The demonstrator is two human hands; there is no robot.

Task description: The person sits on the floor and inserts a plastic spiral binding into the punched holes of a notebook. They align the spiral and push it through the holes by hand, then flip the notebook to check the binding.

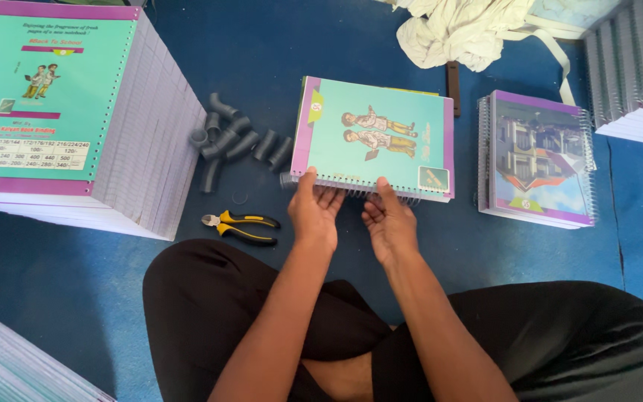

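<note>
Blue floor point(277, 45) fills my view, and I sit on it cross-legged in black trousers point(560, 335), looking down at both hands. Straight ahead lies a spiral-bound notebook point(377, 134) with a turquoise cover, a purple strip down its left edge and a drawing of two children; its wire spine point(351, 190) faces me along the near edge. My left hand point(314, 212) has its thumb on the cover at the near left corner, fingers curled under the spine, so its grip is clamped on the notebook. My right hand point(388, 223) sits just beside it, thumb on the cover and fingers at the wire, also clamped on that near edge.

Left of my left hand, yellow-and-black cutting pliers point(240, 227) lie on the floor, apart from it. Beyond them is a loose heap of grey wire coils point(236, 138). Far left stands a tall stack of unbound notebooks point(76, 119) with a turquoise cover on top. Right of the held notebook is a short pile of finished notebooks point(537, 160) with a building pictured on top. Far right, more bound stacks point(634, 67) rise, and a crumpled cream cloth point(463, 30) lies at the far edge.
</note>
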